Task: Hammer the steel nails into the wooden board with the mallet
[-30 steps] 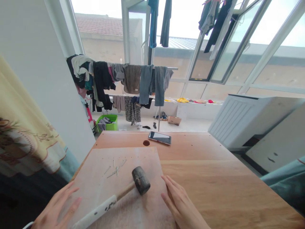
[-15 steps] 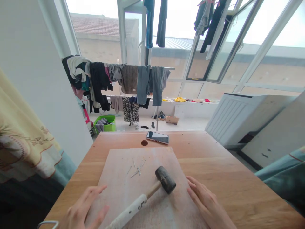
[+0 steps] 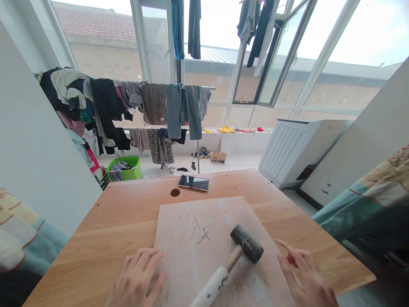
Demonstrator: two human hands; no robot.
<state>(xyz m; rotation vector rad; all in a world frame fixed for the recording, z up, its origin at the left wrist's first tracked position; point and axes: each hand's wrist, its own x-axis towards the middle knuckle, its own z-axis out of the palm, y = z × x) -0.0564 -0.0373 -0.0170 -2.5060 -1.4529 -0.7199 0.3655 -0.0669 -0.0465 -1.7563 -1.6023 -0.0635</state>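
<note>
A pale wooden board lies on the brown table in front of me. My left hand rests at the board's left edge, fingers apart and holding nothing. At the right edge is my right hand, its fingers loosely spread and free of any object. Between the hands lies a rubber mallet with a black head and a white-wrapped handle, untouched. Several loose nails are scattered on the board beyond it, below a row of small holes near its far edge.
A phone lies near the table's far edge, beside a round hole. Past the table stand a rack of laundry, a green basket and a white ribbed appliance. Curtains hang at both sides.
The view has swung to the right. The board, with mallet and nails on it, has turned and shifted right on the table, both hands staying along its edges.
</note>
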